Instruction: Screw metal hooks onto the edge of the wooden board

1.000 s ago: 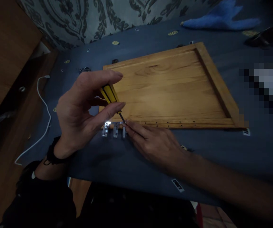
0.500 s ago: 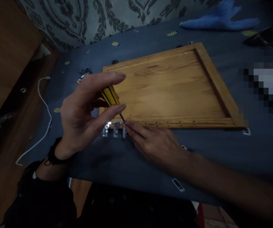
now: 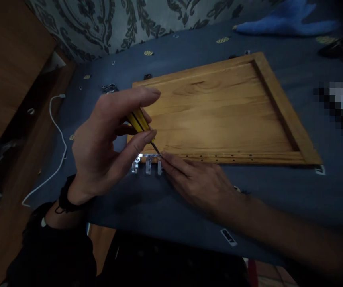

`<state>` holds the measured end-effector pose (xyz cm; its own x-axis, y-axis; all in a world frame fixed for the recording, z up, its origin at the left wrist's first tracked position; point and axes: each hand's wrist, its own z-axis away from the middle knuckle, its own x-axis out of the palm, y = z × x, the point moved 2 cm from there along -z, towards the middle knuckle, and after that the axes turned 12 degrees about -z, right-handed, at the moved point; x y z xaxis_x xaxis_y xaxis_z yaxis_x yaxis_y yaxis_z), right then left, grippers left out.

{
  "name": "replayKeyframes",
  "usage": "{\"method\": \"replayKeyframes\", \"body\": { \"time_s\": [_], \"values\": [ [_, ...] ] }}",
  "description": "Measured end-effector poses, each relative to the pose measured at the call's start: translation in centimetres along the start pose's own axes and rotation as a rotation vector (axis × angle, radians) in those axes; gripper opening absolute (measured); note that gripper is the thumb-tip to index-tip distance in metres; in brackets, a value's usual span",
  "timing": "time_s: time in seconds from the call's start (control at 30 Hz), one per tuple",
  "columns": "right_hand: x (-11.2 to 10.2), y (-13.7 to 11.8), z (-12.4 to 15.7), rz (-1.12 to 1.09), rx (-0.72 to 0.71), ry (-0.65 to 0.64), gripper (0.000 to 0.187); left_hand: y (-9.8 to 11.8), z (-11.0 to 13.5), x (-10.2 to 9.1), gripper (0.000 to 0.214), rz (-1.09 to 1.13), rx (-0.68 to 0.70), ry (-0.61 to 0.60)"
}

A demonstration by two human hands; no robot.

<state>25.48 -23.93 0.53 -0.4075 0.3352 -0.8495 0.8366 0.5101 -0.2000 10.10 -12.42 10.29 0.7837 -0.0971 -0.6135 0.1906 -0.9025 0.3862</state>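
My left hand (image 3: 95, 139) is wrapped around the yellow-and-black handle of a screwdriver (image 3: 140, 121). Its thin shaft slants down to the right, and the tip meets the end of a small metal rail with hooks (image 3: 148, 165). That rail lies along the near edge of a wooden framed board (image 3: 216, 115), its several hooks hanging over the front. The fingers of my right hand (image 3: 202, 181) are pressed together at the screwdriver tip, against the rail's right end. Whatever they pinch there is hidden.
Small dark holes run along the board's near edge. Dark blue patterned cloth (image 3: 171, 211) lies under it. A white cable (image 3: 62, 135) curls at left, beside a wooden cabinet (image 3: 10, 59). At the back right lies a blue plush thing (image 3: 285, 24); small metal parts (image 3: 109, 87) sit behind my left hand.
The view has shifted slightly, so the board appears a little farther right. Both hands keep their places at the rail; the left fingers have turned only slightly around the screwdriver handle.
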Motion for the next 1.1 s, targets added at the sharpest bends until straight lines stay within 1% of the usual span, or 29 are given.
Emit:
{"method": "replayKeyframes", "body": {
  "time_s": [0.13,0.2,0.4,0.53,0.63,0.73,0.8,0.93,1.1],
  "values": [
    [-0.2,-0.1,-0.2,0.035,0.005,-0.024,0.038,-0.1,0.3,0.2,0.047,-0.026,-0.037,-0.06],
    [-0.3,-0.1,-0.2,0.054,0.013,-0.018,0.038,-0.2,0.3,0.3,0.045,-0.034,-0.031,-0.061],
    [-0.2,-0.1,-0.2,0.029,-0.001,-0.002,0.039,0.0,0.0,0.2,0.049,0.002,0.025,-0.054],
    [-0.1,-0.1,-0.2,0.035,0.017,-0.02,0.038,0.1,0.0,0.4,0.048,0.008,0.008,-0.068],
    [-0.1,-0.1,-0.2,0.019,0.004,-0.016,0.037,-0.2,0.0,0.7,0.039,0.008,0.022,-0.028],
    [-0.1,0.0,-0.1,0.003,-0.003,-0.038,0.037,-0.8,-0.1,0.8,0.028,-0.082,0.005,-0.002],
    [-0.1,0.0,-0.1,-0.003,0.003,-0.048,0.037,-1.0,-0.1,0.7,0.03,-0.103,0.007,-0.016],
    [-0.1,0.0,-0.2,-0.009,-0.002,-0.044,0.038,-1.2,-0.3,0.6,0.045,-0.008,0.052,-0.08],
    [-0.2,0.0,-0.1,0.008,-0.003,-0.036,0.037,-1.2,-0.2,0.7,0.047,0.054,0.089,-0.15]
  ]
}}
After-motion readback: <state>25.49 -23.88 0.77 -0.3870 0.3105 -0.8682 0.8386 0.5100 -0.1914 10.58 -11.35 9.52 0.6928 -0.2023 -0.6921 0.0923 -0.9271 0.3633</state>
